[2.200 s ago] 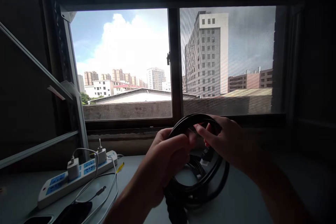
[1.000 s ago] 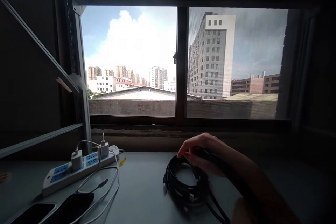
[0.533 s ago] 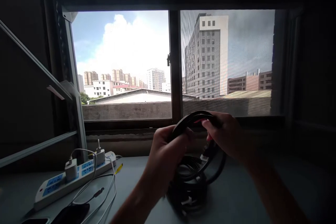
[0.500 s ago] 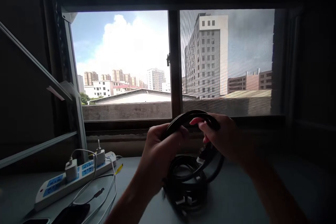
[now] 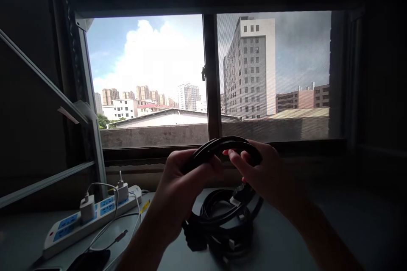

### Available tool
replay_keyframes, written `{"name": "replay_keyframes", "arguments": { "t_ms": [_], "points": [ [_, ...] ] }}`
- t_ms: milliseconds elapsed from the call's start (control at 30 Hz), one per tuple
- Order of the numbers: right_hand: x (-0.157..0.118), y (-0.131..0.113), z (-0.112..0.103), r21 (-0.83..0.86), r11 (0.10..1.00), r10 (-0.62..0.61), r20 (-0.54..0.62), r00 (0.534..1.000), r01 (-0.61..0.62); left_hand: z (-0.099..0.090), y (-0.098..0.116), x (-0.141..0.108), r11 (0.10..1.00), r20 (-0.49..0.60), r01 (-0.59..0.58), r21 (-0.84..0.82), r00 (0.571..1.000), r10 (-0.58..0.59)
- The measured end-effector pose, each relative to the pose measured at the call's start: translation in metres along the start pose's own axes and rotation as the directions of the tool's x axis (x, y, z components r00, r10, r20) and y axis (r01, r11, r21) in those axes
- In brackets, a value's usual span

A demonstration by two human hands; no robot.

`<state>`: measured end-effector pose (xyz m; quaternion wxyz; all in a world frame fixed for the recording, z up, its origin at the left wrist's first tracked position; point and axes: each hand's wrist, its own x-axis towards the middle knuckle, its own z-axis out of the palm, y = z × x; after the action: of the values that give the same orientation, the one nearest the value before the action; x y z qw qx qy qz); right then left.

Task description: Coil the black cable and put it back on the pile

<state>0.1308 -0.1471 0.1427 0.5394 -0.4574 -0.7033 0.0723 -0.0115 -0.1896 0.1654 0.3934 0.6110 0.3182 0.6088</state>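
Note:
A thick black cable [image 5: 227, 143] is bent into a loop, held up in front of the window. My left hand [image 5: 187, 178] is closed around the loop's left side, thumb along it. My right hand [image 5: 257, 169] grips the right side, fingers curled through the loop. The cable's lower strands hang below both hands, and a dark connector with a pale metal end [image 5: 237, 200] shows under my right hand. Beneath lies a coiled heap of black cables [image 5: 219, 237] with several plugs. Dim light hides where the held cable parts from the heap.
At left on the table [image 5: 276, 245] lies a white power strip [image 5: 92, 218] with two white adapters. Thin white cables [image 5: 111, 220] and a dark phone-like object [image 5: 89, 260] lie beside it. A metal frame [image 5: 92, 106] stands left of the window [image 5: 211, 76].
My left hand has shifted left and slightly down, widening the cable loop. My right hand has moved slightly left and down. The dark connector beneath has moved a little left and lower.

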Motion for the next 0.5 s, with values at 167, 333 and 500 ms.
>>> {"name": "replay_keyframes", "arguments": {
  "t_ms": [167,333,500],
  "points": [
    [-0.004,-0.008,0.0,-0.051,0.998,0.023,-0.034,0.999,-0.024,-0.006,0.002,-0.004,0.996,0.019,-0.06,0.061,0.998,0.059],
    [-0.007,-0.011,-0.002,-0.062,0.997,-0.042,-0.015,0.999,0.041,-0.008,0.003,-0.012,0.986,0.073,-0.117,0.117,0.991,0.109],
    [-0.01,-0.013,-0.003,-0.068,0.996,-0.06,-0.009,0.998,0.059,-0.005,0.007,-0.017,0.983,0.026,-0.086,0.163,0.996,0.083]
  ]
}}
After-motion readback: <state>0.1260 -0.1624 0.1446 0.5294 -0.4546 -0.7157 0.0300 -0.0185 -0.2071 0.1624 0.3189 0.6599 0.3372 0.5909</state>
